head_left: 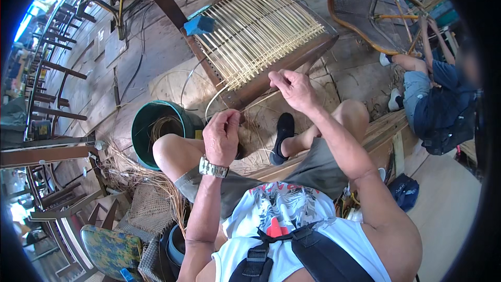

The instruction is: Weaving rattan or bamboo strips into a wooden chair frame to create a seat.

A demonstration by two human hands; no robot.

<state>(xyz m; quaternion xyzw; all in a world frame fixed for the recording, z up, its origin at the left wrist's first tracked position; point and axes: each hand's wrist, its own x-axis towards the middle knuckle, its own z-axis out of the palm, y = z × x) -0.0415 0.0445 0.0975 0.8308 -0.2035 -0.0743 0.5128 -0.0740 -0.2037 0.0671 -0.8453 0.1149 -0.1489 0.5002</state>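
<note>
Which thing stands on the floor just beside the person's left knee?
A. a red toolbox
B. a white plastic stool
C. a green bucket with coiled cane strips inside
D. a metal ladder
C: the green bucket stands next to the left knee, with coiled cane strips showing inside it.

Single view only: a head-worn fisheye camera looks steeply down the wearer's chest and knees, close to both hands. It faces forward onto a chair frame (pixel 261 36) on the floor. Edges curve near the dark rim. No second view overlaps.
</note>
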